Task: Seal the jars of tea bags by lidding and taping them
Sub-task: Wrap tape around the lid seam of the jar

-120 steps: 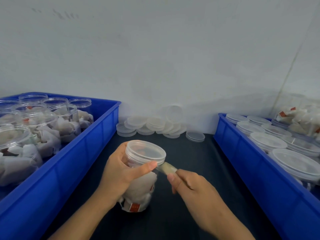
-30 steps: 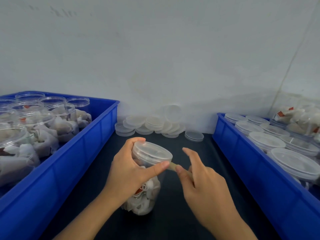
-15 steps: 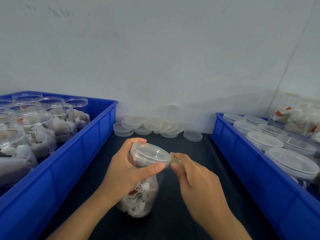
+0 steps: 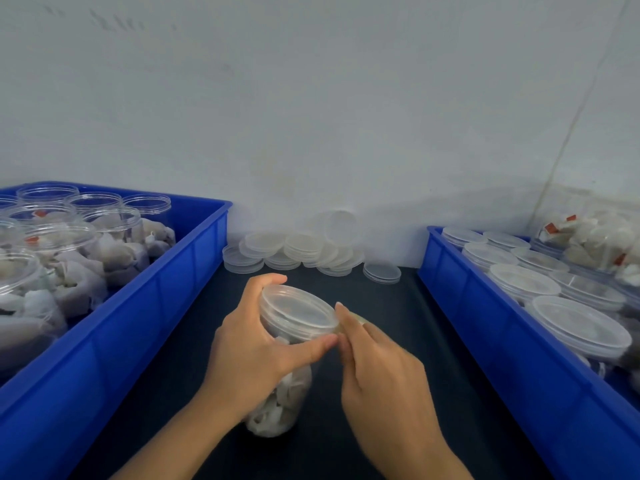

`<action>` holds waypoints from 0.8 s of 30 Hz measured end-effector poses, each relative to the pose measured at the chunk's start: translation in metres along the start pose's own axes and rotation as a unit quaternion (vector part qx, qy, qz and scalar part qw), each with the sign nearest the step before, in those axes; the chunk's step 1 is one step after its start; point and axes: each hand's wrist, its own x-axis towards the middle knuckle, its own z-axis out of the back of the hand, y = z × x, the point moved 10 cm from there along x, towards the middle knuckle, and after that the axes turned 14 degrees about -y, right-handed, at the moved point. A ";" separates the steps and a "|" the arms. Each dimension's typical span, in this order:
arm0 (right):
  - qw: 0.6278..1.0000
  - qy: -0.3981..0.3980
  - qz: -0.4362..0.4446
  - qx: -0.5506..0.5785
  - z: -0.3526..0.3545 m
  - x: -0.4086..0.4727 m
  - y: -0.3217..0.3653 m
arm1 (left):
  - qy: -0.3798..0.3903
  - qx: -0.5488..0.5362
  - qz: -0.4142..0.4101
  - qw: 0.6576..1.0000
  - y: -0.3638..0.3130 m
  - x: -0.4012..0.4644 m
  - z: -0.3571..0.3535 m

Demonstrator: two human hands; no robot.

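The jar stands on the counter in front of me, between two bins. The bin on my left holds open jars; the bin on my right holds lidded jars. Spare lids lie behind, against the wall.

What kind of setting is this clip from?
Probably a small packing bench against a wall, not a home kitchen: a blue crate of open tea-bag jars, another blue crate of lidded ones, and loose spare lids stacked between them.
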 end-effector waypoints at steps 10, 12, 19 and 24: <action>0.959 0.195 -0.195 0.064 -0.028 -0.019 -0.042 | -0.033 0.085 -0.058 0.994 -0.015 -0.002 0.010; 0.959 0.200 -0.188 0.070 -0.027 -0.018 -0.040 | -0.025 0.092 -0.065 0.993 -0.016 -0.002 0.009; 0.983 0.117 -0.130 -0.048 -0.020 -0.011 -0.027 | -0.011 0.126 -0.102 0.987 -0.025 -0.009 0.003; 0.974 0.140 -0.171 -0.052 -0.032 -0.014 -0.039 | -0.029 0.132 -0.125 0.983 -0.034 -0.015 0.004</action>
